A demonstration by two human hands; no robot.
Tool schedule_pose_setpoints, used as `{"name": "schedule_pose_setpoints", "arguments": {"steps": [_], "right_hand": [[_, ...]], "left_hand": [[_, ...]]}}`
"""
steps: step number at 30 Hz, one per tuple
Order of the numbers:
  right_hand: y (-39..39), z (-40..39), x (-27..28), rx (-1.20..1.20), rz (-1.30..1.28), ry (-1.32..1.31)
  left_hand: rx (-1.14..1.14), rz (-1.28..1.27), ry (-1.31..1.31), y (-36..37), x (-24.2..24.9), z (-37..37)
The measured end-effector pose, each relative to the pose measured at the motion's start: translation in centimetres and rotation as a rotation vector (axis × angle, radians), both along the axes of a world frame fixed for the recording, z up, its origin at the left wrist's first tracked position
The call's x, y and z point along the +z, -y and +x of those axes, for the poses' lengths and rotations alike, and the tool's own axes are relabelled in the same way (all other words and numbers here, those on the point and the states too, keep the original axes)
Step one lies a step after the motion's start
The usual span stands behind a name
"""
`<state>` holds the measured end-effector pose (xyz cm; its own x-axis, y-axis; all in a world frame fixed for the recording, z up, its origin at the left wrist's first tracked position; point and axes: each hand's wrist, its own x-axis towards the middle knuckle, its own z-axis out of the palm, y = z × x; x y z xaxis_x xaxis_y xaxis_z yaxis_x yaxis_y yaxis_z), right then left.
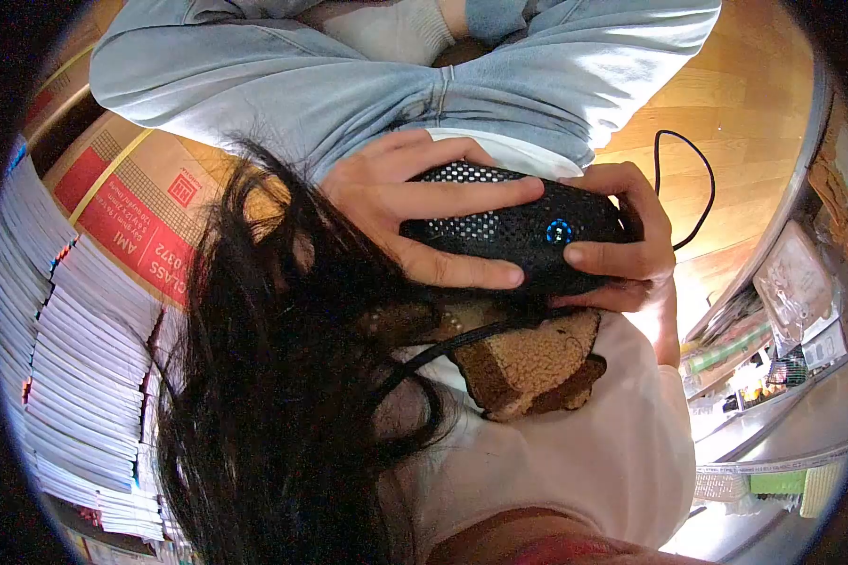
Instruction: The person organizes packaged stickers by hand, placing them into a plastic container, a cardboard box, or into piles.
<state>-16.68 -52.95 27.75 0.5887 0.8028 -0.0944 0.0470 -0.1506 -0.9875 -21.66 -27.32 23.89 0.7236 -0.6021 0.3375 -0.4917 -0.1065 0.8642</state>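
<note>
A black mesh-covered device (499, 212) with a blue-lit round button is held against my lap, and its kind I cannot make out. My left hand (396, 202) presses on it from the left, fingers spread over the mesh. Around its right end curls my right hand (631, 240), thumb beside the lit button. A thin black cable (710, 184) loops out past the right hand. Below the device, a thick black cord or strap (462, 337) runs toward the dark hair, which hides part of my left arm. Behind that lies a fuzzy brown patch (537, 363) on my white top.
My crossed legs in light jeans (349, 85) rest on the wooden floor (744, 104). To the left stand a red-and-brown carton (132, 207) and tall stacks of papers or booklets (85, 367). At right are shelves (773, 424) with assorted items.
</note>
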Motion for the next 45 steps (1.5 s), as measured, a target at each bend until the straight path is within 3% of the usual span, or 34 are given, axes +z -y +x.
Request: {"name": "schedule_pose_setpoints", "arguments": {"steps": [5,9,11,15,17,20,22,26,30,32,36,38,42,45], "right_hand": [[0.1,-0.4,0.3,-0.003,-0.006,0.003],[0.2,-0.3,0.7,-0.036,-0.106,-0.194],[-0.3,0.3,0.1,-0.014,-0.011,-0.062],[-1.3,2.8,-1.4,-0.017,-0.226,0.009],[-1.5,3.9,-2.2,-0.059,-0.438,-0.27],[-1.4,6.2,-4.5,0.008,-0.49,-0.064],[-1.7,8.0,-4.4,0.073,-0.558,0.068],[-3.9,13.2,-4.3,-0.117,-0.661,0.011],[-5.7,21.8,-8.5,-0.258,-0.771,0.467],[-5.7,27.0,-13.3,-0.317,-0.744,0.672],[-8.1,31.6,-20.3,-0.408,-1.122,0.592],[-9.7,31.3,-22.9,-0.446,-1.266,0.573],[-10.3,31.5,-22.5,-0.411,-1.165,0.662],[-10.6,31.5,-21.9,-0.429,-1.107,0.543]], "left_hand": [[-0.021,0.084,-0.02,-0.1,0.6,-0.7],[-0.007,0.051,-0.036,-0.1,0.3,-0.8],[0.027,0.029,-0.072,0.1,-0.1,-0.8],[-0.006,-0.167,-0.399,0.5,-3.5,0.6],[0.163,-0.112,-0.61,0.9,-3.0,1.3],[0.171,0.021,-0.713,0.9,-4.0,3.1],[0.183,0.093,-0.618,1.0,-4.4,3.5],[0.256,0.167,-0.429,1.1,-5.2,3.4],[0.436,0.451,0.049,-0.7,-4.8,5.3],[0.467,0.504,-0.031,-2.4,-5.1,7.1],[0.577,0.702,-0.22,-7.9,-6.5,12.5],[0.736,0.78,-0.183,-11.5,-10.3,15.8],[0.901,0.994,-0.148,-17.5,-14.0,23.8],[1.069,1.13,0.135,-19.8,-18.0,27.5]]}}
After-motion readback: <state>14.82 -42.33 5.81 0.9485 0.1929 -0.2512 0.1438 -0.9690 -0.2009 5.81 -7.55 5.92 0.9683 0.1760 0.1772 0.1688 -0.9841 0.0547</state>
